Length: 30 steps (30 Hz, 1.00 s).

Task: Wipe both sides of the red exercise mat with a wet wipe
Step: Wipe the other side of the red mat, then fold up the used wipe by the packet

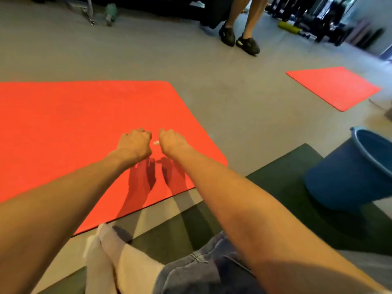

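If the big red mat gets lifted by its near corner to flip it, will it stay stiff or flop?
Probably flops: the red mat is thin, its edge barely rising off the floor. Likely light for its size, since it looks like foam. Its matte face lies flat on the floor, so pushed, it may grip rather than slide.

Red exercise mat (63, 124) flat on floor (233, 107)

Warm, fairly bright light comes from above and ahead, so my left hand (133, 143) and right hand (172, 142) drop soft dark shadows (144, 177) back toward me on the red mat (63, 124). Everything is slightly soft, and the far racks (318, 15) are smeared with blur. The wide lens bows the blue bucket (350, 177) at the edge.
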{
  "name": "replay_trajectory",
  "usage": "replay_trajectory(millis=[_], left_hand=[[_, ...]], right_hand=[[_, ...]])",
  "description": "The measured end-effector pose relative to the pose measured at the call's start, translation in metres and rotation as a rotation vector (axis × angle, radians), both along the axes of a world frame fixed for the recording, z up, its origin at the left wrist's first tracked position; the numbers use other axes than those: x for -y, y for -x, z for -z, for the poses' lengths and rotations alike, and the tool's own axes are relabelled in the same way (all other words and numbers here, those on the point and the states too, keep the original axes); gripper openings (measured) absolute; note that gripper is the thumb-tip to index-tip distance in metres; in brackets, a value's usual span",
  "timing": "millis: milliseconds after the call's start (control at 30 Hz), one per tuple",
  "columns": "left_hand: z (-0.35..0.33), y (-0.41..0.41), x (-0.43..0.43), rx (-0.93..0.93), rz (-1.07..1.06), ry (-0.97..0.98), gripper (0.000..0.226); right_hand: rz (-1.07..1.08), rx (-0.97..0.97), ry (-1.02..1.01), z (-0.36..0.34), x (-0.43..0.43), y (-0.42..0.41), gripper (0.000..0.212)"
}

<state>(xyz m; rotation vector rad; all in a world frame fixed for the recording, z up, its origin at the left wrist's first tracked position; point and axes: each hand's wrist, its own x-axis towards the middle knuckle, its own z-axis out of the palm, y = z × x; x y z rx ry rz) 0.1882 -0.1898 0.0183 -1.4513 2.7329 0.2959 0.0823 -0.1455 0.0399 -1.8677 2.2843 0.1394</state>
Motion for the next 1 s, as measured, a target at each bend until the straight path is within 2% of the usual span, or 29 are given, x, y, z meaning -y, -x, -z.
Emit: replay_trajectory(millis=[133,267,367,500,567,700,900,1000], left_hand=[[-0.029,0.03,-0.019,-0.065,0.069,0.006,0.038],[-0.04,0.056,-0.04,-0.059,0.142,-0.002,0.037],[-0.034,0.073,-0.057,-0.045,0.217,-0.021,0.032],[-0.007,0.101,-0.079,-0.009,0.311,-0.07,0.031],[0.004,0.121,-0.095,-0.004,0.358,-0.138,0.033],[0.022,0.158,-0.135,-0.004,0.412,-0.273,0.032],[0.049,0.186,-0.188,0.065,0.502,-0.374,0.029],[0.059,0.19,-0.199,0.09,0.493,-0.41,0.026]], right_hand=[[-0.09,-0.092,-0.063,-0.038,-0.014,0.025,0.035],[-0.05,-0.143,-0.159,-0.044,-0.028,0.049,0.033],[-0.025,-0.094,-0.227,-0.034,-0.048,0.062,0.023],[0.041,-0.057,-0.318,-0.016,-0.087,0.092,0.023],[0.108,0.026,-0.369,-0.01,-0.111,0.11,0.016],[0.215,0.102,-0.406,0.003,-0.162,0.139,0.027],[0.339,0.224,-0.509,0.027,-0.219,0.158,0.013],[0.362,0.245,-0.563,0.038,-0.231,0.159,0.016]])
